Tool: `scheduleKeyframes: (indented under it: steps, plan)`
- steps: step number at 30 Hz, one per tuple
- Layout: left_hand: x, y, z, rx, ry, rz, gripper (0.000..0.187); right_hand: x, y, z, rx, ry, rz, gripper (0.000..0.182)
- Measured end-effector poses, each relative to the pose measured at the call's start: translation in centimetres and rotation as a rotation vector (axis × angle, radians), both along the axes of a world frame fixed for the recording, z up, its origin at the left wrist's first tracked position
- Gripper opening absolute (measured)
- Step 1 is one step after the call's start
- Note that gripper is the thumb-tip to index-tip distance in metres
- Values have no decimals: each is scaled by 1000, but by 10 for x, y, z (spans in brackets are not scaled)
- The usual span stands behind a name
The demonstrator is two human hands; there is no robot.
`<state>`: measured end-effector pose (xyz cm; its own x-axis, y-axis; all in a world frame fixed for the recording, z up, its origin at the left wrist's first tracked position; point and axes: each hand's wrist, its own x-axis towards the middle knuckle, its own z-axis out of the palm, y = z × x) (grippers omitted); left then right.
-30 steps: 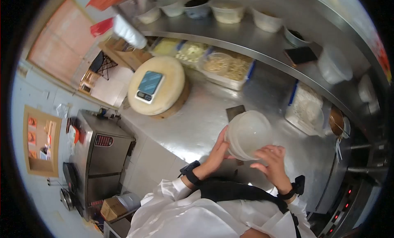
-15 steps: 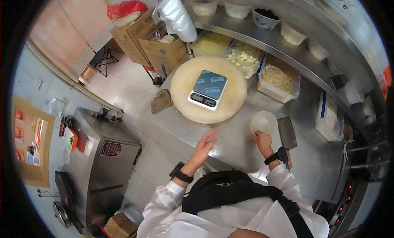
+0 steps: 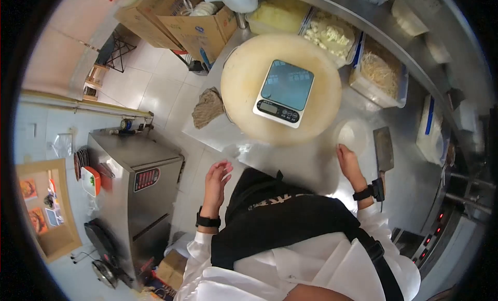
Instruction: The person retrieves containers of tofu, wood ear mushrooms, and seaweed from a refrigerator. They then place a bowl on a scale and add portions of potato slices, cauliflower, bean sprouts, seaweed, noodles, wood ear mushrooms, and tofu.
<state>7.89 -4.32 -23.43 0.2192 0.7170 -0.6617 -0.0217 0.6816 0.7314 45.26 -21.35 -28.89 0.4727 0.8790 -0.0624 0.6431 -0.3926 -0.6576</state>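
Observation:
My right hand (image 3: 348, 163) has its fingers closed on the near rim of a round white bowl (image 3: 355, 135), which sits on the steel counter. To the bowl's right lies a cleaver (image 3: 383, 148) with its handle toward me. My left hand (image 3: 216, 184) is in the air by the counter's front edge, fingers apart and slightly curled, with nothing in it. Beyond my hands, a digital kitchen scale (image 3: 287, 87) with a bare blue-grey plate rests on a thick round chopping board (image 3: 236, 88).
Clear tubs stand along the back: one of yellow food (image 3: 277, 15), one of white pieces (image 3: 332, 35), one of bean sprouts (image 3: 379, 70). Above them runs a steel shelf (image 3: 342, 8). A crumpled brown cloth (image 3: 208, 108) lies left of the board. Left stands a steel cabinet (image 3: 137, 182).
My left hand has drawn back from the counter and moved left. The right hand stays at the bowl's rim. The view has shifted, with the board and scale appearing nearer.

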Motion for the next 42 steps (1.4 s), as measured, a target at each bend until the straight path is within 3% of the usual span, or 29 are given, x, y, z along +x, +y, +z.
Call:
scheduleKeyframes:
  steps: [2, 8, 10, 12, 14, 15, 16, 18, 20, 22, 24, 27, 29, 30, 33, 35, 37, 42]
  plan:
    - [3, 22, 2, 72, -9, -109, 29, -4, 2, 1, -56, -179, -34, 16]
    - [4, 105, -20, 84, 33, -195, 24, -16, 19, 13, -151, -272, -276, 15]
    - [1, 139, -41, 240, 33, -202, 22, -28, 23, 20, -213, -295, -410, 15]
    - [3, 175, -60, 379, 41, -245, 25, -32, 33, 35, -68, -332, -507, 14]
    - [12, 211, -71, 1139, 513, -429, 34, -41, 44, 57, 77, -328, -631, 12]
    - [15, 226, -79, 1191, 495, -500, 42, -51, 50, 78, 23, -486, -618, 10]
    - [19, 239, -101, 1189, 469, -512, 42, -62, 58, 95, -39, -637, -597, 11]
    - [26, 253, -148, 1128, 382, -681, 44, -81, 80, 110, -48, -621, -593, 14]
    - [31, 244, -140, 1185, 422, -763, 46, -102, 119, 121, 150, -672, -364, 21]
    - [33, 229, -135, 1253, 471, -842, 47, -116, 158, 123, 78, -634, -239, 26]
    - [30, 214, -136, 1243, 419, -978, 48, -122, 188, 109, 116, -642, -153, 27]
    - [23, 204, -140, 1207, 380, -976, 49, -124, 210, 95, 187, -635, -138, 26]
    - [21, 203, -134, 1216, 356, -951, 49, -134, 204, 109, 274, -605, -200, 25]
    - [20, 202, -127, 1175, 480, -927, 52, -139, 196, 115, 352, -578, -250, 25]
    - [22, 205, -122, 1005, 716, -922, 61, -143, 150, 84, 222, -392, -236, 26]
    - [25, 202, -126, 1077, 769, -979, 60, -147, 134, 63, 169, -311, -242, 28]
    - [32, 206, -135, 1206, 839, -1084, 59, -145, 132, 46, 251, -246, -603, 33]
    - [49, 228, -144, 1307, 841, -1133, 56, -143, 137, 40, 287, -115, -615, 42]
